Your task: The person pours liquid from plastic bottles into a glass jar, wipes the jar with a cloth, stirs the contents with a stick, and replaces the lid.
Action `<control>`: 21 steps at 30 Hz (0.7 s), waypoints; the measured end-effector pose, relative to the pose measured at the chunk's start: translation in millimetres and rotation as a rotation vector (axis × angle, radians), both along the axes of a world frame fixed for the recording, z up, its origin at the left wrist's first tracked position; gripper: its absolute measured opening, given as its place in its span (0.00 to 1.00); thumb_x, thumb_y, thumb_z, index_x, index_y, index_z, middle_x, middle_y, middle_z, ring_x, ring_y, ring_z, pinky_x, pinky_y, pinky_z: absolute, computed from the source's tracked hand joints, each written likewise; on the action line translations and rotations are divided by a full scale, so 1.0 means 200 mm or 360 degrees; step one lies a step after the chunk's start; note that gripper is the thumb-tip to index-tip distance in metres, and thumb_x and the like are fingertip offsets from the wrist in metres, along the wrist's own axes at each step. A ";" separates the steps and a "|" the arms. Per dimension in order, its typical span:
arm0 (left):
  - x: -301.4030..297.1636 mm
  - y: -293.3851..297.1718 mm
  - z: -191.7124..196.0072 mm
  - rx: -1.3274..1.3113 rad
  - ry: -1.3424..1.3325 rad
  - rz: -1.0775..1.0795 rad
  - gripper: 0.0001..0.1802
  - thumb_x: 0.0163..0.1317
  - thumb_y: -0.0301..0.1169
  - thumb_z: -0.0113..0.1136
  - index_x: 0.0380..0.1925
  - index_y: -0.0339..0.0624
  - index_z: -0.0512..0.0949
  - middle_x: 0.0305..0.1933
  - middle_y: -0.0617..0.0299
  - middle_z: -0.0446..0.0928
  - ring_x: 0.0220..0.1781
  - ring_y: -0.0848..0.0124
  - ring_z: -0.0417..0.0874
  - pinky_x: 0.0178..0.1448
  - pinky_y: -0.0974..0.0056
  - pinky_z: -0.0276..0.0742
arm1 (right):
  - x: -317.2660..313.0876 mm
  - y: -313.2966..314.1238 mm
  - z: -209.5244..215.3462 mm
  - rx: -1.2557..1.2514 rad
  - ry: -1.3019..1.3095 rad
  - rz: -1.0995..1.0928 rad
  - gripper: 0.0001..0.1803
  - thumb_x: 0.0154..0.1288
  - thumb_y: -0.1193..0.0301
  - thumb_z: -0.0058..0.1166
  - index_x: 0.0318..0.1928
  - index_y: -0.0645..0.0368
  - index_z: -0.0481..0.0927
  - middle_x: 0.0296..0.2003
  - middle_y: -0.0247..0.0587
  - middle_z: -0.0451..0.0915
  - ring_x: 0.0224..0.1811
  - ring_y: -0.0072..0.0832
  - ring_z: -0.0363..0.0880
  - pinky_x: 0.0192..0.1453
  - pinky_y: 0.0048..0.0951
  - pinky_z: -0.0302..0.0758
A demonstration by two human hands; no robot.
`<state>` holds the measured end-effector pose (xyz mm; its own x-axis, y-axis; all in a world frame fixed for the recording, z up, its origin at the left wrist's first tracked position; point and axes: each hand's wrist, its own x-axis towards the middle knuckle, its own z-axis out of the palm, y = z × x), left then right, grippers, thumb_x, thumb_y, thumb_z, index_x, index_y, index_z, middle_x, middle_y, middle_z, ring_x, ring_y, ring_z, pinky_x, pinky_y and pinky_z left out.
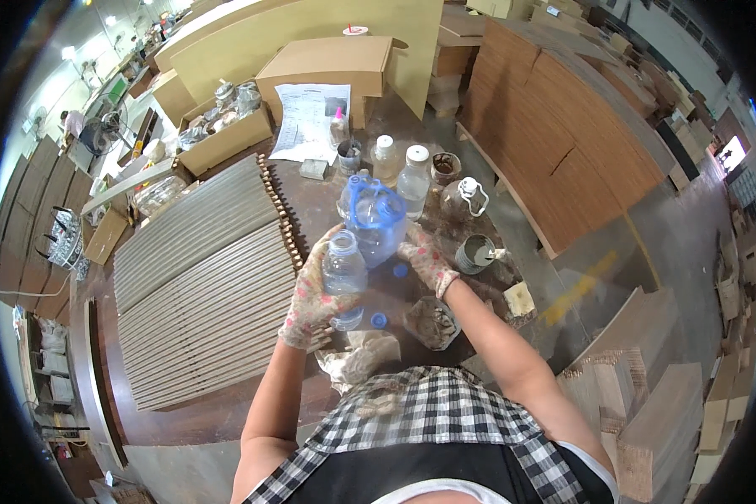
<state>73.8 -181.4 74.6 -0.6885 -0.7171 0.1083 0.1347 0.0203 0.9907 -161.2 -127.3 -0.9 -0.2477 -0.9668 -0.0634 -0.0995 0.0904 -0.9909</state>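
Note:
My left hand, in a white knit glove with pink dots, is wrapped round a small clear plastic bottle with no cap on its mouth. Just beyond it is a larger clear plastic jug with a blue handle and neck. My right hand, gloved the same way, grips the jug's right side, its fingertips partly hidden. Two blue caps lie on the dark table: one cap between my hands, another cap beside the small bottle's base. A crumpled whitish cloth lies nearest my body.
Behind the jug stand white-capped bottles, a cup of brown stuff and a white-handled jug. A grey-coated can and a cut-open container are at right. Grooved wooden strips cover the left side; a paper sheet leans on a carton.

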 end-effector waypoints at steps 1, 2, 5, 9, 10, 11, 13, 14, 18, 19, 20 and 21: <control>-0.01 -0.02 -0.05 -0.0077 -0.0083 0.0025 0.59 0.37 0.37 0.82 0.70 0.38 0.60 0.65 0.58 0.70 0.65 0.67 0.71 0.68 0.61 0.68 | 0.01 0.00 0.00 0.0012 0.0168 0.0011 0.32 0.64 0.76 0.53 0.69 0.61 0.64 0.66 0.46 0.67 0.70 0.35 0.63 0.73 0.34 0.60; 0.00 -0.04 -0.10 -0.0134 -0.0061 0.0028 0.57 0.39 0.35 0.81 0.70 0.39 0.60 0.59 0.62 0.72 0.59 0.71 0.73 0.64 0.63 0.71 | -0.01 -0.05 -0.14 -0.0144 0.0153 -0.0023 0.32 0.65 0.76 0.52 0.70 0.59 0.63 0.68 0.46 0.64 0.72 0.37 0.60 0.76 0.34 0.55; 0.04 -0.01 -0.09 -0.0038 -0.0044 0.0075 0.54 0.40 0.32 0.80 0.70 0.41 0.61 0.52 0.66 0.75 0.53 0.75 0.75 0.58 0.66 0.74 | 0.02 -0.04 -0.11 -0.0121 0.0295 0.0017 0.34 0.65 0.75 0.54 0.71 0.58 0.61 0.70 0.48 0.60 0.74 0.39 0.57 0.77 0.36 0.54; 0.09 0.04 -0.04 0.0037 -0.0011 0.0165 0.53 0.40 0.32 0.80 0.69 0.42 0.63 0.50 0.67 0.75 0.52 0.76 0.76 0.57 0.67 0.74 | -0.01 -0.03 -0.08 -0.0259 0.0258 0.0098 0.32 0.63 0.77 0.55 0.69 0.58 0.65 0.69 0.49 0.65 0.72 0.41 0.62 0.75 0.36 0.59; 0.12 0.04 -0.06 -0.0022 -0.0043 0.0202 0.52 0.39 0.34 0.80 0.67 0.42 0.64 0.50 0.66 0.75 0.52 0.75 0.76 0.57 0.67 0.74 | 0.01 -0.01 -0.01 -0.0235 0.0507 0.0055 0.32 0.63 0.79 0.54 0.69 0.57 0.67 0.67 0.47 0.68 0.69 0.38 0.67 0.72 0.33 0.64; 0.16 0.05 -0.07 -0.0001 -0.0022 0.0246 0.50 0.39 0.32 0.80 0.66 0.41 0.65 0.51 0.65 0.75 0.52 0.74 0.76 0.58 0.66 0.74 | 0.04 0.00 -0.02 -0.0116 0.0063 0.0020 0.31 0.61 0.77 0.56 0.67 0.56 0.69 0.65 0.48 0.70 0.65 0.39 0.73 0.68 0.34 0.69; 0.18 0.07 -0.05 0.0042 0.0035 0.0305 0.48 0.38 0.29 0.79 0.63 0.40 0.67 0.52 0.63 0.76 0.53 0.72 0.77 0.60 0.63 0.74 | -0.02 0.02 -0.04 0.0000 0.0742 0.0014 0.27 0.60 0.76 0.58 0.62 0.57 0.74 0.63 0.50 0.72 0.59 0.41 0.77 0.62 0.36 0.75; 0.20 0.08 -0.04 0.0015 -0.0028 0.0305 0.46 0.39 0.30 0.79 0.62 0.40 0.68 0.52 0.63 0.76 0.54 0.72 0.77 0.60 0.63 0.74 | -0.04 0.04 -0.05 0.0092 0.0891 0.0030 0.25 0.58 0.70 0.61 0.57 0.57 0.77 0.58 0.51 0.74 0.56 0.45 0.78 0.59 0.39 0.76; 0.24 0.13 -0.01 -0.0019 -0.0028 0.0273 0.47 0.37 0.33 0.81 0.60 0.40 0.69 0.53 0.63 0.76 0.55 0.72 0.76 0.61 0.63 0.73 | 0.01 0.01 -0.14 0.0404 0.1673 0.0318 0.23 0.56 0.60 0.65 0.50 0.57 0.78 0.52 0.53 0.74 0.52 0.51 0.79 0.55 0.44 0.77; 0.24 0.15 0.01 0.0026 -0.0007 0.0234 0.47 0.37 0.34 0.81 0.60 0.40 0.69 0.53 0.63 0.76 0.55 0.72 0.76 0.61 0.62 0.73 | 0.02 -0.01 -0.19 0.0405 0.1790 0.0425 0.21 0.56 0.60 0.64 0.48 0.56 0.78 0.53 0.54 0.73 0.50 0.53 0.79 0.54 0.45 0.78; 0.23 0.17 0.03 0.0071 0.0014 0.0192 0.47 0.37 0.35 0.81 0.60 0.40 0.69 0.54 0.62 0.76 0.56 0.72 0.76 0.62 0.62 0.73 | 0.01 -0.02 -0.24 0.0365 0.1756 0.0438 0.20 0.56 0.61 0.64 0.47 0.56 0.79 0.51 0.53 0.75 0.50 0.52 0.80 0.53 0.45 0.78; 0.24 0.18 0.06 0.0110 0.0034 0.0170 0.47 0.36 0.35 0.82 0.60 0.40 0.69 0.54 0.62 0.75 0.56 0.71 0.76 0.62 0.62 0.73 | 0.01 -0.02 -0.25 0.0309 0.1720 0.0465 0.19 0.56 0.61 0.63 0.46 0.56 0.79 0.49 0.52 0.76 0.49 0.50 0.80 0.52 0.44 0.78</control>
<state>122.7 -145.2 86.0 -0.6059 -0.7925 0.0697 0.1562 -0.0326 0.9872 -159.2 -132.1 -51.5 -0.0303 -0.9936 -0.1087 -0.9363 0.0663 -0.3448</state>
